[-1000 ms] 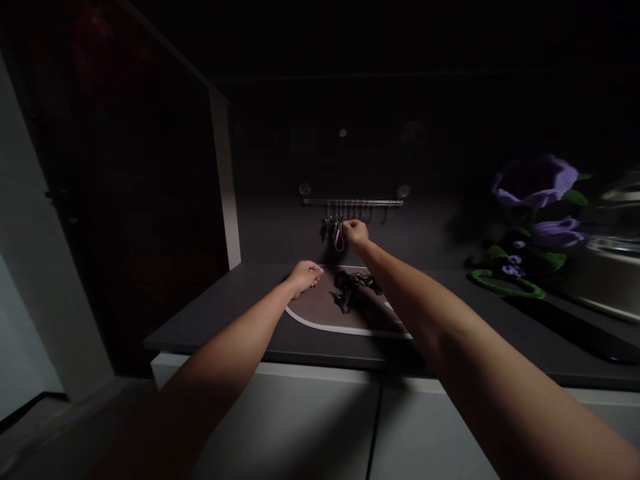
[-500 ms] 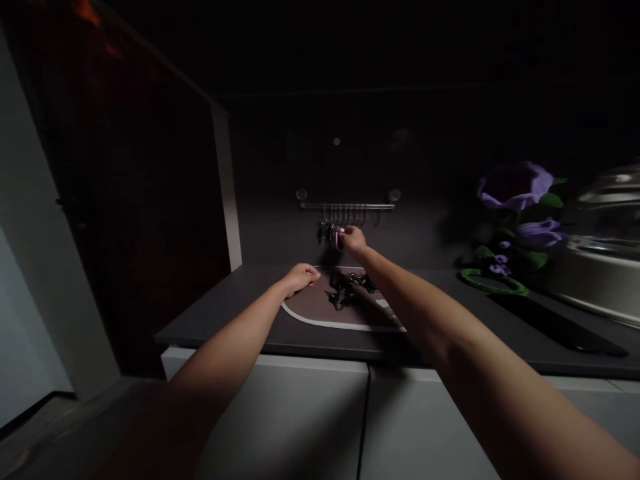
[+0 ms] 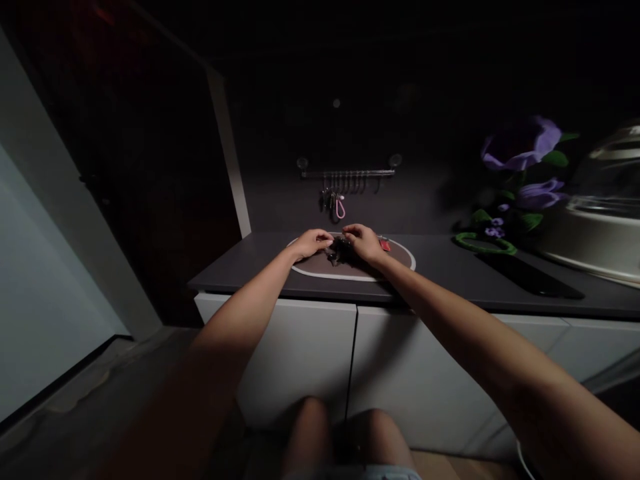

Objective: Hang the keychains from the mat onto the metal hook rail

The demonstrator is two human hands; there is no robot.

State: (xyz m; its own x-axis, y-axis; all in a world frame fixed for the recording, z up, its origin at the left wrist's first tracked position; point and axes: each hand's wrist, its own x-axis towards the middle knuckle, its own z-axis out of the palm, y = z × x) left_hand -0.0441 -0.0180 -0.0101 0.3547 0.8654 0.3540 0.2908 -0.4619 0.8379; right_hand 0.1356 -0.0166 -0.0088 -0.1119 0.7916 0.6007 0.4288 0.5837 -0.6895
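A small heap of dark, shiny metal pieces (image 3: 338, 252), too dim to name, lies on an oval brown mat (image 3: 320, 268) with a white rim. At its left side is my left hand (image 3: 312, 244), thumb and fingers drawn together at the edge. My right hand (image 3: 364, 243) reaches the heap from the right, palm down with the fingers bent and their tips close together. Whatever either hand pinches is hidden. Above them a pink loop (image 3: 341, 208) hangs from a hook, beside several small dark metal things (image 3: 328, 199).
A clear rail (image 3: 350, 174) with several hooks is fixed to the dark wall. Something red (image 3: 385, 245) lies on the mat right of my hand. Purple flowers (image 3: 537, 195), a flat black object (image 3: 530, 277) and a large domed appliance (image 3: 600, 233) stand or lie to the right.
My right hand has come down from the pink loop at the hooks to the heap. My left hand has moved right, to the heap's edge. The view has tilted downward.
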